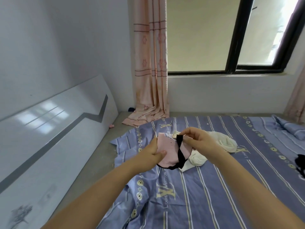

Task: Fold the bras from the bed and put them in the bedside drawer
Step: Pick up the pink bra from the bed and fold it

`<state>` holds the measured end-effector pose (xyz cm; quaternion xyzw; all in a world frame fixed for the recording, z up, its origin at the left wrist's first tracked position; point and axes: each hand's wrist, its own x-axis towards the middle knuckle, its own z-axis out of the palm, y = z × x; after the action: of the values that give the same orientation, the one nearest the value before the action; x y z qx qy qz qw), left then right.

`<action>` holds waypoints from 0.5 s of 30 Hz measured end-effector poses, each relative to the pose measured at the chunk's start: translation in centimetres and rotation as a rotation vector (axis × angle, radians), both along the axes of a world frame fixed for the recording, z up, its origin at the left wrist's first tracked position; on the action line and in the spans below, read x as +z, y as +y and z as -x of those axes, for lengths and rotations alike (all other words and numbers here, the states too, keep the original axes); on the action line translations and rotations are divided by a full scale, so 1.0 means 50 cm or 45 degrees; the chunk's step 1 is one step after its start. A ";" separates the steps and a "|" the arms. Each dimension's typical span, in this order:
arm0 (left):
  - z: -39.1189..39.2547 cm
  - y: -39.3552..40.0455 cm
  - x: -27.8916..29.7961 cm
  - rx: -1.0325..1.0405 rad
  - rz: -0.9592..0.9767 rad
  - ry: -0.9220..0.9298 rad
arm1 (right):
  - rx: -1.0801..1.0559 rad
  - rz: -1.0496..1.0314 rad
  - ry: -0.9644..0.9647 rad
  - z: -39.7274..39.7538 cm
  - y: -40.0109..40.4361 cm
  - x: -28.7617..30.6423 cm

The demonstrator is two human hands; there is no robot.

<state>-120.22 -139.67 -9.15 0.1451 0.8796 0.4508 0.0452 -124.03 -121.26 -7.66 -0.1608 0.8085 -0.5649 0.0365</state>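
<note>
Above the bed (206,187), near the centre of the view, both hands met on a pink bra (170,152) edged in black. Left hand (153,151) — grip clenched on the bra's edge at its 9 o'clock side, thumb on top of the pink fabric, fingers underneath. Right hand (200,140) — grip pinched shut on the black strap (179,146) at the bra's 1 o'clock corner; the strap ran down from the fingertips across the pink cup toward 5 o'clock. Bra was held up off the bedding, partly flattened between the two hands.

Just behind and under the bra, toward 3 o'clock from it, lay a crumpled heap of white garments (222,142) on the blue striped sheet (247,162). A dark garment (299,164) sat at the bed's far 3 o'clock edge, cut by the frame; what it was could not be told. A rolled blue bundle (290,128) lay toward 2 o'clock.

At 9 o'clock a glossy white panel (49,129) with a grey zigzag stripe leaned against the wall. At 12 o'clock a pink curtain (151,71) hung beside a black-framed window (234,47), its hem pooled on the floor (99,154).
</note>
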 end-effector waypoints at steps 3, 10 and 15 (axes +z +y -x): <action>-0.008 -0.003 -0.008 0.107 -0.258 -0.047 | -0.081 0.003 0.017 -0.002 -0.021 0.001; -0.093 -0.110 -0.021 0.467 -0.305 -0.061 | 0.123 -0.317 0.224 -0.046 -0.142 -0.006; -0.331 -0.180 -0.125 0.957 -0.146 -0.204 | 0.643 -0.485 0.355 -0.181 -0.277 -0.110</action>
<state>-103.69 -148.65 -15.40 -0.2207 0.8385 0.4941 -0.0629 -114.96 -135.13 -13.14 -0.4218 0.8314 -0.3494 0.0936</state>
